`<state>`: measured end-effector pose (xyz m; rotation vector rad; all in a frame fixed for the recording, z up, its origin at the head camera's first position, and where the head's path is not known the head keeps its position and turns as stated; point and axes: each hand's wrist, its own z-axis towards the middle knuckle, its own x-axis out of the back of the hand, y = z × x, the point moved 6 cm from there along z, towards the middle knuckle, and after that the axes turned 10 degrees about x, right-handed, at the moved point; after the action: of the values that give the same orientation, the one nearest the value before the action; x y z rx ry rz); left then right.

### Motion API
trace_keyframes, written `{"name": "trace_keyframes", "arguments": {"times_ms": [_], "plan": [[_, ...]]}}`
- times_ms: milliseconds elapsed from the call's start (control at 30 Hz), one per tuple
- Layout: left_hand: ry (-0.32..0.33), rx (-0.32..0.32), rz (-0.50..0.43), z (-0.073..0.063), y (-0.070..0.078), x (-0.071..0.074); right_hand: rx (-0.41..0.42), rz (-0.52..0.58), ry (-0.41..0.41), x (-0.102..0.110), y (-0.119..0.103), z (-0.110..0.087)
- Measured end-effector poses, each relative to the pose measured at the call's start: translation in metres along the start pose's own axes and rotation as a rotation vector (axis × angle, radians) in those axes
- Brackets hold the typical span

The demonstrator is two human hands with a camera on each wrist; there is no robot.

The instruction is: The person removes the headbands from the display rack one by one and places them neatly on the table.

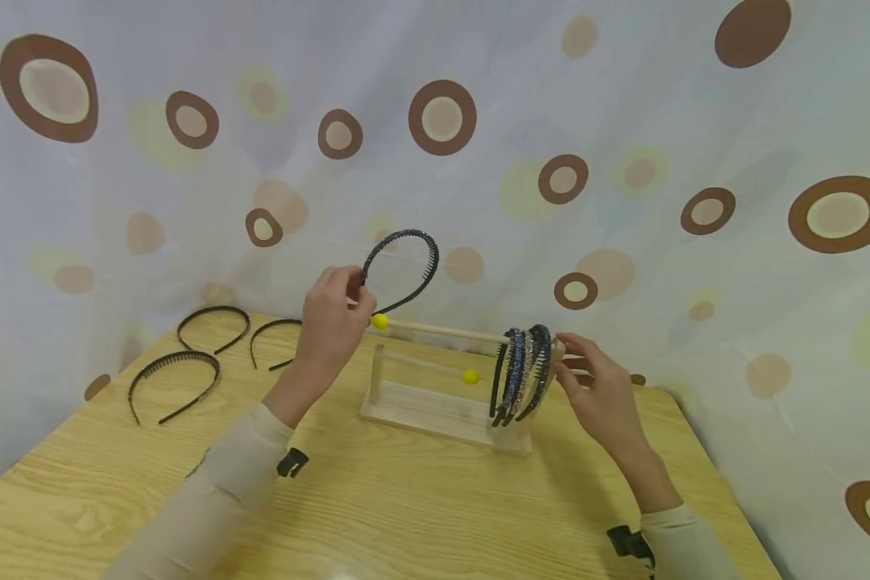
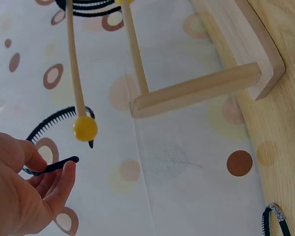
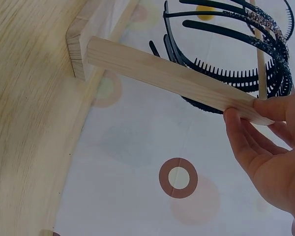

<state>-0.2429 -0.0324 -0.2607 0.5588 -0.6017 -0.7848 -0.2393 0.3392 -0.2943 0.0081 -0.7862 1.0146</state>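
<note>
from where i stand, the person's left hand [image 1: 338,314] is pinching a dark, toothed headband [image 1: 407,233] between thumb and fingers near one of its ends, holding it up beside the left end of a wooden stand. the band's loop rises to the right of the fingers, close to the yellow ball [image 1: 380,321] that caps the upper rod [image 1: 442,329]; i can't tell whether the two touch. the right hand [image 1: 600,395] has thumb and fingers closed about the top of the stand's right upright [image 3: 162,73]. just left of that hand, several bands hang together on the upper rod: a plain black one [image 1: 495,391] on the left, then a blue glittery one [image 1: 513,370], a paler sparkly one [image 1: 528,366] and a dark glittery one [image 1: 544,362] on the right. below runs a lower rod [image 1: 420,362] with its own yellow ball [image 1: 470,376], over the pale wooden base [image 1: 428,412]. on the left of the wood-grained surface [image 1: 406,515] lie three more dark bands [image 1: 213,308], two far and one nearer. a curtain [image 1: 377,48] with brown rings hangs on the far side, and each wrist wears a black strap [image 1: 292,462].
</note>
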Motion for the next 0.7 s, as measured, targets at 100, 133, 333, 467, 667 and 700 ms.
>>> {"name": "trace_keyframes", "arguments": {"times_ms": [100,133,333,467,667,700], "plan": [[0.016,0.045,-0.018,0.006,-0.007,0.011,0.003,0.004,0.0,0.001,0.0,0.0],[0.026,0.062,-0.024,0.008,-0.009,0.016,0.004,0.006,0.0,0.001,0.0,0.0],[0.037,0.173,0.006,0.011,-0.03,0.045,-0.011,0.006,-0.008,0.002,-0.001,0.001],[-0.058,0.273,0.03,0.001,-0.052,0.065,-0.028,0.007,-0.014,0.003,-0.001,0.001],[-0.24,0.415,0.098,-0.025,-0.09,0.097,-0.029,0.004,-0.012,0.003,-0.002,0.001],[-0.266,0.427,0.126,-0.03,-0.096,0.102,-0.027,0.003,-0.008,0.003,-0.002,0.001]]}}
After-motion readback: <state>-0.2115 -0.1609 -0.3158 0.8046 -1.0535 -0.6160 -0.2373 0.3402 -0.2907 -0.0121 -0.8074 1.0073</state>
